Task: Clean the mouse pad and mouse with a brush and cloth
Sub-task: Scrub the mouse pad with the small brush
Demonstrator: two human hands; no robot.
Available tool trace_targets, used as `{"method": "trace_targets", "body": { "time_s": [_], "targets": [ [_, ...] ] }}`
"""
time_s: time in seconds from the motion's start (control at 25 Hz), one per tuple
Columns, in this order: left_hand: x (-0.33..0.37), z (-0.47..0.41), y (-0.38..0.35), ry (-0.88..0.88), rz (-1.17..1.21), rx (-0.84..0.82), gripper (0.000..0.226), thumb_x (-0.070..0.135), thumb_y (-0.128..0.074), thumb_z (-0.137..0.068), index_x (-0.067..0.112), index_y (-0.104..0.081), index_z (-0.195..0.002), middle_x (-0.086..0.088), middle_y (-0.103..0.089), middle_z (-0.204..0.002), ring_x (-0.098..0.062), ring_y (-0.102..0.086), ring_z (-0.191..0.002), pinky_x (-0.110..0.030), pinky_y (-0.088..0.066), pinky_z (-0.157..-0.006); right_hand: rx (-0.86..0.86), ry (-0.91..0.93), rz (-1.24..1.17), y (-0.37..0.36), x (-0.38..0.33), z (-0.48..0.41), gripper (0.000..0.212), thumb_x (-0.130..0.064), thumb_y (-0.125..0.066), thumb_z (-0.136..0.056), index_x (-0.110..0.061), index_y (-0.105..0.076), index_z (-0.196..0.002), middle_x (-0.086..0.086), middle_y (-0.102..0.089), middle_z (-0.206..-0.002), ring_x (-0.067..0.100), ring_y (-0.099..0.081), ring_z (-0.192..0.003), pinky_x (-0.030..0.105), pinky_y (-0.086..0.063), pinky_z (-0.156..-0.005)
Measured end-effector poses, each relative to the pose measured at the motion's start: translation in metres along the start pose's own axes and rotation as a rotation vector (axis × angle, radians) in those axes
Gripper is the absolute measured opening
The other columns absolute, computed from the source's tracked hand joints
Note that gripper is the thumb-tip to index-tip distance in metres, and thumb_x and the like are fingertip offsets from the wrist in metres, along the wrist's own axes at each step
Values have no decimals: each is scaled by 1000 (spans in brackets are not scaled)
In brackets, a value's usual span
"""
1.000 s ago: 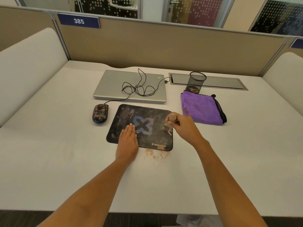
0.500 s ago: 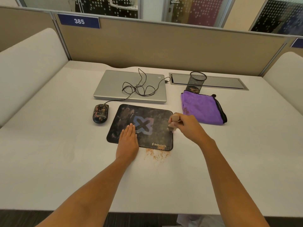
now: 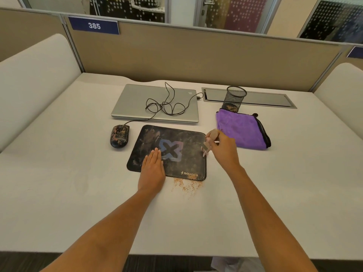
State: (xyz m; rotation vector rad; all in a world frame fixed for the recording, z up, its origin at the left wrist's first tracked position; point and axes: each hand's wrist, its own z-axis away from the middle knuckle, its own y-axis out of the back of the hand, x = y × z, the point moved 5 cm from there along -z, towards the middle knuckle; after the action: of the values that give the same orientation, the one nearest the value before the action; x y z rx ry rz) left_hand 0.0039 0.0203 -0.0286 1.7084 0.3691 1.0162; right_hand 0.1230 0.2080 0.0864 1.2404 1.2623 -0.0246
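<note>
At the mouse pad [image 3: 182, 160], brush [image 3: 206, 147] tilts bristles-down.

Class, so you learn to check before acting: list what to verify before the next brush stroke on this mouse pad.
1. Black rectangular mouse pad pinned flat by left hand: ok.
2. Small wooden brush gripped in right hand: ok.
3. Bristles touching pad: cannot tell.
4. Pad free of brown dust: not ok.
5. Black wired mouse clean: not ok, speckled.
6. Folded purple cloth beside right hand: ok.

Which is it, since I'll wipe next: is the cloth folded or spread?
Folded: the cloth lies doubled, layers stacked along its right edge.
</note>
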Motion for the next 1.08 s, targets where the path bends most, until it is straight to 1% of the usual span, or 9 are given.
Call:
{"method": "trace_targets", "body": {
  "time_s": [0.16,0.32,0.4,0.6,0.72,0.84,0.92,1.0,1.08],
  "targets": [
    [0,0,0,0,11,0,49,28,-17,-102,12,-10,-148,-2,-9,-157,-16,-2,-145,-28,5,-117,7,-48,61,-7,1,10,14,-19,-52,-96,-8,-60,-95,0,-59,-79,3,-53,-62,2,-35,-46],
    [0,0,-1,2,13,3,50,28,-16,-101,13,-10,-148,-1,-9,-157,-15,-2,-145,-27,6,-116,-290,-86,215,-5,0,19,13,-16,-52,-93,-18,-60,-83,-1,-61,-74,14,-61,-71,14,-42,-56],
    [-1,0,-1,3,8,5,50,28,-16,-101,13,-10,-148,-1,-9,-157,-15,-2,-145,-27,6,-116,-382,-135,154,-2,0,20,10,-18,-55,-91,-18,-62,-85,0,-64,-77,14,-64,-73,19,-49,-61],
    [0,-1,0,-2,3,7,49,27,-16,-102,12,-10,-148,-1,-10,-157,-15,-2,-145,-26,7,-115,-111,-49,-18,0,-5,17,15,-18,-54,-94,-10,-66,-95,3,-65,-85,12,-58,-75,9,-40,-60],
    [0,0,0,0,2,9,50,27,-16,-101,12,-10,-148,-2,-10,-157,-15,-2,-145,-27,5,-117,-200,-29,50,-7,1,24,14,-16,-56,-92,-7,-67,-88,-1,-64,-79,8,-57,-72,4,-35,-57],
    [-1,0,-1,0,-6,2,50,27,-15,-101,12,-9,-148,-1,-9,-157,-15,-1,-145,-27,6,-117,-392,-28,95,-7,5,28,12,-19,-62,-88,-15,-67,-78,-8,-65,-79,4,-59,-71,9,-41,-63],
    [0,0,-1,-2,-11,1,50,27,-15,-101,12,-9,-148,-2,-8,-157,-15,-1,-145,-27,6,-117,-380,-17,26,-4,1,29,13,-20,-64,-87,-23,-65,-75,-5,-68,-85,8,-61,-77,17,-46,-69],
    [0,0,-1,-2,-13,-1,50,27,-15,-101,12,-9,-148,-2,-8,-157,-15,-1,-145,-27,6,-117,-290,50,-46,-2,-8,29,11,-17,-63,-88,-21,-69,-80,-4,-69,-85,8,-61,-78,16,-46,-71],
    [0,0,-1,1,-14,-3,50,28,-15,-101,13,-9,-148,-1,-8,-157,-15,-1,-145,-28,6,-117,-338,107,-60,-7,-14,33,10,-15,-64,-87,-19,-72,-82,-3,-70,-86,9,-62,-81,16,-47,-73]
  ]
}}
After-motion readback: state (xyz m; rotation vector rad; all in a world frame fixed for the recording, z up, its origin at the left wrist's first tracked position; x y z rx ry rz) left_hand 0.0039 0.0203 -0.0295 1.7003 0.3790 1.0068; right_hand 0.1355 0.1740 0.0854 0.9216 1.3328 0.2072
